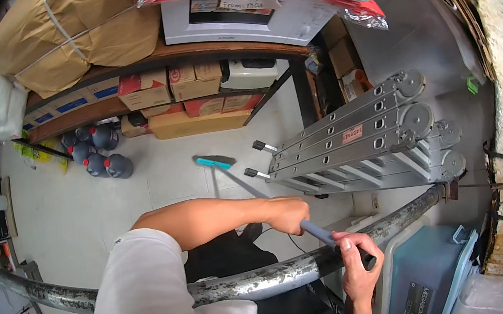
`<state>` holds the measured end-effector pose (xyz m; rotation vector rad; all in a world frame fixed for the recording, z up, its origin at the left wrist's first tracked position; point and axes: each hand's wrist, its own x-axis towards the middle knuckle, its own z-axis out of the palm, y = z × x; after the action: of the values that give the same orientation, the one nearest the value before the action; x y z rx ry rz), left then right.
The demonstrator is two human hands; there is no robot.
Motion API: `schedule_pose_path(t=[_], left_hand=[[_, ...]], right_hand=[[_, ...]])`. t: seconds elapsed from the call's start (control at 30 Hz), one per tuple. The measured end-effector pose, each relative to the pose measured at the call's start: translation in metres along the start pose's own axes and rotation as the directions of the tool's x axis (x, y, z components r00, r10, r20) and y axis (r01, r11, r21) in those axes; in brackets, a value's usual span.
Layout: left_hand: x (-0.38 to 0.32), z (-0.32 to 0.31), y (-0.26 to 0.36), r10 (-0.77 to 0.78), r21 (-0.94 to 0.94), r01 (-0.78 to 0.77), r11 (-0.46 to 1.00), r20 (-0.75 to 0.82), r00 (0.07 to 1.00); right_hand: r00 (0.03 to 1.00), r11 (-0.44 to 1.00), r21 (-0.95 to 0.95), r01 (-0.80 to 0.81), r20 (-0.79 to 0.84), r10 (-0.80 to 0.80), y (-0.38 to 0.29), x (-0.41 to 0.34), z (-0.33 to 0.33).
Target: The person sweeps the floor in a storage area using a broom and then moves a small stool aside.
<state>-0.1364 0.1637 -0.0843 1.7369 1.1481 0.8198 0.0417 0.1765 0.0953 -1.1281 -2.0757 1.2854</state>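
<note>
A push broom [246, 184] with a grey handle and a teal head slants away from me, its dark bristles down on the pale floor. My left hand [288, 215] is wrapped around the handle partway along it. My right hand [360, 257] grips the same handle close to its dark end, just over a worn metal pipe [260, 277] that crosses in front of my body. The left forearm reaches across and hides part of the floor. To the right of the handle lies the foot end of a folded aluminium ladder [350, 135].
Several dark jugs with red caps [118, 165] stand on the floor by the shelving [94, 113]. A microwave oven [232, 28] and a paper-wrapped bundle [72, 32] sit above cardboard boxes [196, 80]. A blue plastic storage box [424, 267] is at lower right.
</note>
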Motion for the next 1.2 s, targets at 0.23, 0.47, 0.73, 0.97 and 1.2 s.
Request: schedule_pose_path(t=[0.23, 0.47, 0.73, 0.97, 1.2], left_hand=[[-0.004, -0.017, 0.046, 0.02, 0.025, -0.016, 1.0, -0.16, 0.987], [0.002, -0.037, 0.015, 0.062, 0.148, -0.027, 0.989, -0.232, 0.971], [-0.061, -0.017, -0.024, -0.117, 0.05, 0.134, 0.99, -0.258, 0.959], [-0.072, -0.042, 0.02, -0.15, 0.093, 0.17, 0.981, -0.189, 0.97], [-0.107, -0.119, 0.002, -0.271, 0.038, 0.411, 0.911, -0.696, 0.665]], right_hand=[[0.994, 0.963, 0.248, 0.108, -0.048, -0.098, -0.024, -0.002, -0.021], [0.99, 0.963, 0.233, 0.136, -0.074, -0.122, -0.006, 0.015, -0.001], [0.977, 0.994, -0.049, 0.098, 0.195, -0.086, -0.015, 0.02, 0.05], [0.962, 0.989, 0.034, 0.144, 0.231, -0.148, -0.04, 0.022, 0.024], [0.967, 0.951, 0.219, 0.216, 0.083, -0.239, -0.023, 0.047, -0.018]])
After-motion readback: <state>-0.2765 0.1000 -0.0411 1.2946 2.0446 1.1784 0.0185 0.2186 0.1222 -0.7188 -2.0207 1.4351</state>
